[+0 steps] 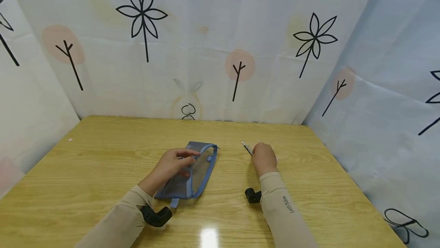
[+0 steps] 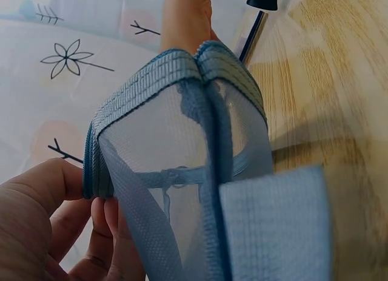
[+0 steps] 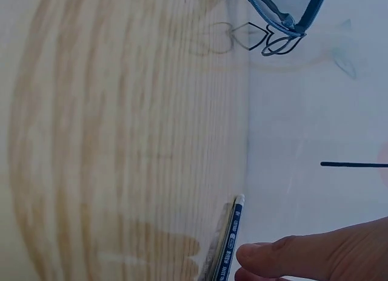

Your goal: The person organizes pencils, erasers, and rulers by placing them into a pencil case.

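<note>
A blue mesh zip pouch [image 1: 178, 181] lies on the table with its zipper open and its mouth spread wide. My left hand [image 1: 175, 164] pinches one zipper edge between thumb and fingers, as the left wrist view shows at the zipper band [image 2: 100, 165]. To the right, my right hand [image 1: 264, 158] is low over the table and holds a slim pencil [image 1: 246, 148] with a pale end. Printed lettering runs along the pencil [image 3: 230, 238] in the right wrist view, the thumb [image 3: 260, 257] right against it. The hand hides its other end.
The wood-grain table [image 1: 113, 156] reaches back to a white patterned curtain [image 1: 206, 68], with more curtain at both sides. A blue tab [image 1: 174, 203] sticks out from the pouch's near end. Each wrist wears a black camera mount [image 1: 156, 216].
</note>
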Demonstrator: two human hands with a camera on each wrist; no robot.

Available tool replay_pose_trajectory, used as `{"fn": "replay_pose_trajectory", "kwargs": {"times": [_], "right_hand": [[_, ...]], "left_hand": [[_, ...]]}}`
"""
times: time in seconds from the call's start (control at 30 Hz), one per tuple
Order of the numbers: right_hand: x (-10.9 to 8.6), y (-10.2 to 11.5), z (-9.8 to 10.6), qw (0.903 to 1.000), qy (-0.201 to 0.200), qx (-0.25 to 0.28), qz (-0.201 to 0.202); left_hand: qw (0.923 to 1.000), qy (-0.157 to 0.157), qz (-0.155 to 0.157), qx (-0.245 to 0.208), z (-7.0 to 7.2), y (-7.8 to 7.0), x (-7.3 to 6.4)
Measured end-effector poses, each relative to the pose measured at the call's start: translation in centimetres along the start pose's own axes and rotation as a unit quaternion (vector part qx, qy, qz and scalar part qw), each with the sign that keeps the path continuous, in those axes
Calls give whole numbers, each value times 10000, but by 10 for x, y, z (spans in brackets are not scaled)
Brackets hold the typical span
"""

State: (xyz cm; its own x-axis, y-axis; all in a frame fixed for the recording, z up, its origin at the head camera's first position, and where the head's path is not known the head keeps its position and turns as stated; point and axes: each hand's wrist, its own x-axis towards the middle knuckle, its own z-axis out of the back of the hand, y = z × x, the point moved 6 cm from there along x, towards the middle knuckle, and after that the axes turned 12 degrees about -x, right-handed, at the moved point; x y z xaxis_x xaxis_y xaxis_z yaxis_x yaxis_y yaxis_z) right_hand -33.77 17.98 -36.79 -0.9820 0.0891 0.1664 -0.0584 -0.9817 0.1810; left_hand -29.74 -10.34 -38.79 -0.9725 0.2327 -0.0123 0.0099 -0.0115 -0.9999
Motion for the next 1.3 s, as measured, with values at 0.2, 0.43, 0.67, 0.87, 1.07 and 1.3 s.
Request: {"fn": "replay_pose_trajectory", "kwargs": {"times": [0.2,0.43,0.67,0.87,1.07,1.3], "right_hand": [[1,-1,-2,10000,40,-37,-83],[0,-3,-4,9995,94,-265,-146],[1,-3,-8,9986,263,-416,-173],[2,-3,-9,9987,255,-418,-170],[2,-4,-12,9993,261,-248,-102],[2,-4,-13,9988,473,59,-90]], "left_hand": [[10000,-50,26,54,0,0,1],[9999,-75,47,51,0,-1,1],[10000,-77,45,39,0,0,1],[10000,-58,49,-10,0,0,1],[9999,15,40,-136,-1,-1,-1],[9999,47,29,-144,-1,-1,-1]]}}
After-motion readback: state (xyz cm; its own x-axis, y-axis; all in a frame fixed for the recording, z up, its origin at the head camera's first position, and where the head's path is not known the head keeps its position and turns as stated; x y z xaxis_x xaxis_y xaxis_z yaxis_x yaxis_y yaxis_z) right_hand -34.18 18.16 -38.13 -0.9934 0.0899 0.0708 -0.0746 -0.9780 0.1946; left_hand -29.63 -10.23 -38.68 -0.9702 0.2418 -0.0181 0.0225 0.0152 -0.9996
